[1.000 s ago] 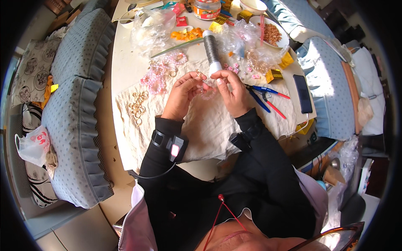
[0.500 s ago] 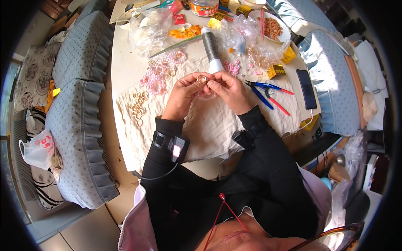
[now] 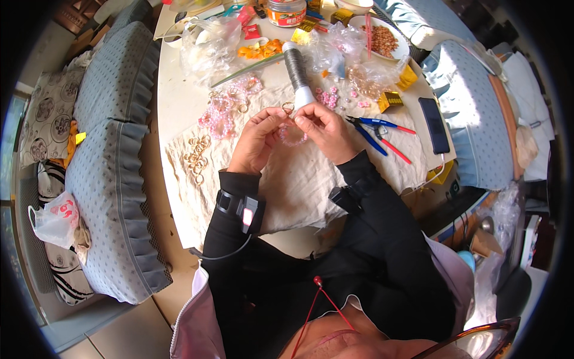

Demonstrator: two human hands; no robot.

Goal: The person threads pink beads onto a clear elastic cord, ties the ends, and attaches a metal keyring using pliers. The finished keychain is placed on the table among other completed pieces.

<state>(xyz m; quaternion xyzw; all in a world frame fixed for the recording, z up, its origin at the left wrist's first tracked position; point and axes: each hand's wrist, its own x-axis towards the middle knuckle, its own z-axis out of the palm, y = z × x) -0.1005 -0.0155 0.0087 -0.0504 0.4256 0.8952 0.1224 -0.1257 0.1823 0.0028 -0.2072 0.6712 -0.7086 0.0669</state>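
Above the cloth, my left hand is closed in a pinch near a small gold ring, which stands up at its fingertips. Between both hands hangs a pink beaded loop, joined at the top where my fingers meet. My right hand is closed too, thumb against forefinger, at the loop's upper right; fingers hide the exact joint. Left of my hands lie more pink beaded strands and a pile of gold rings. Just beyond my fingers lies a spool of grey thread.
Blue-and-red-handled pliers and a black phone with a cable lie to the right. Loose pink beads sit past my right hand. Farther back are plastic bags, a clear jar and a plate of nuts.
My hands have drawn slightly apart, and the pink beaded loop now shows more fully below them. The gold ring is still at my left fingertips.
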